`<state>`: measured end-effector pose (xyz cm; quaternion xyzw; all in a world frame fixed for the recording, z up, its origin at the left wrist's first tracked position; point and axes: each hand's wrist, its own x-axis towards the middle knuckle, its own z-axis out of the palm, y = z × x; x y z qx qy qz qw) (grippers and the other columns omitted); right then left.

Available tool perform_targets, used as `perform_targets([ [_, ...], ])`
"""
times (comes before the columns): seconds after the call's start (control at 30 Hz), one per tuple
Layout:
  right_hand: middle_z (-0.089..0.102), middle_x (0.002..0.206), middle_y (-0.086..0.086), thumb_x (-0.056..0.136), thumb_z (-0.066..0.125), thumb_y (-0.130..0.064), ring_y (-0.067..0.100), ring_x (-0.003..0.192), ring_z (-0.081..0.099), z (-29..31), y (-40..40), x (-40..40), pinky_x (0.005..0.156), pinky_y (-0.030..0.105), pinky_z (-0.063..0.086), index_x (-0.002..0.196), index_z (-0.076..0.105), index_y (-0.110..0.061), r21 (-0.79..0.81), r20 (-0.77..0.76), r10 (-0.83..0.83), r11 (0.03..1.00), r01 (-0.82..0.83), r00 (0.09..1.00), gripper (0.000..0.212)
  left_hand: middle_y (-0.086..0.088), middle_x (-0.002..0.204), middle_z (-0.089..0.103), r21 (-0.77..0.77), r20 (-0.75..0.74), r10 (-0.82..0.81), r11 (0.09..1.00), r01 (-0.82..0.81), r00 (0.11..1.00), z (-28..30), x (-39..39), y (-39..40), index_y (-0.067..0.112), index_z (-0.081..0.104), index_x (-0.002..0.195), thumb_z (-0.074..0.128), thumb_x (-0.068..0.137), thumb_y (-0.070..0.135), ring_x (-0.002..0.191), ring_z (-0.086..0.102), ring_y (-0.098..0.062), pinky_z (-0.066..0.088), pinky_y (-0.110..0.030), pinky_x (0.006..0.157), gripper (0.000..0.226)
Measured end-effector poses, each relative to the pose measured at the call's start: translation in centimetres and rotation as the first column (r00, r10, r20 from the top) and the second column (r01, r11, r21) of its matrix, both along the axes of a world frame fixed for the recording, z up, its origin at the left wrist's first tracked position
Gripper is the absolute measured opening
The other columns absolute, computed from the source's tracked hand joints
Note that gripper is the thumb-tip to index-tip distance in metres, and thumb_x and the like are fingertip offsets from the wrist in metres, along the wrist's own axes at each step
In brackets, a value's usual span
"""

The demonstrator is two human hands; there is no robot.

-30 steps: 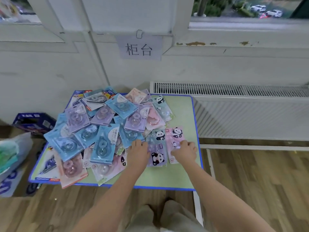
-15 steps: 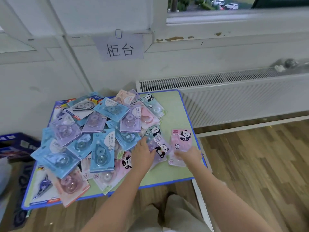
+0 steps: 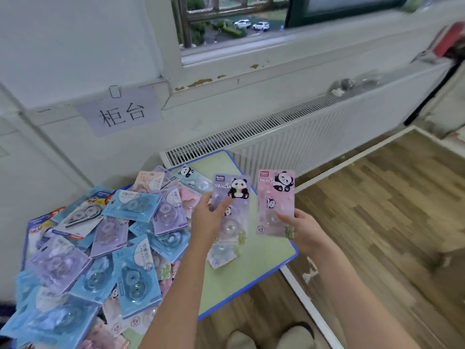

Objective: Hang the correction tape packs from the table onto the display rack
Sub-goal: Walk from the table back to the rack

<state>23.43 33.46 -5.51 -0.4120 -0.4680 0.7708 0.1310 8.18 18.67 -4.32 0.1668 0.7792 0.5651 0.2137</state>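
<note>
My left hand [image 3: 210, 217] grips a purple panda correction tape pack [image 3: 235, 197], held upright above the table; a second, bluish pack [image 3: 222, 251] shows just below it, whether in the same grip I cannot tell. My right hand [image 3: 302, 229] pinches a pink panda pack [image 3: 275, 197] at its lower edge, also lifted and upright. A heap of blue, purple and pink correction tape packs [image 3: 113, 238] covers the left of the small green table [image 3: 266, 253] with a blue rim. No display rack is in view.
A white radiator [image 3: 289, 137] runs along the wall behind the table, under a window sill. A paper sign [image 3: 120, 113] hangs on the wall. Wooden floor [image 3: 377, 210] lies to the right. My shoes [image 3: 269, 336] show at the bottom.
Both hands have lifted a panda pack each off the table and raised them. The view has swung right and upward.
</note>
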Motion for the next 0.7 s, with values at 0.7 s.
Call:
perform_targets([
  [0.7,0.075,0.087,-0.001,0.065,0.072,-0.014,0.009,0.08,0.071,17.1,0.1,46.0,0.068,0.017,0.054,0.101,0.066,-0.011,0.366,-0.36,-0.582,0.631,0.684,0.729,0.036,-0.012,0.076,0.057,0.556,-0.163,-0.663,0.55,0.623,0.731,16.7,39.3,16.1,0.03,0.071,0.074,0.073,0.079,0.045,0.071,0.048,-0.025,0.04,-0.038,0.063,0.016],
])
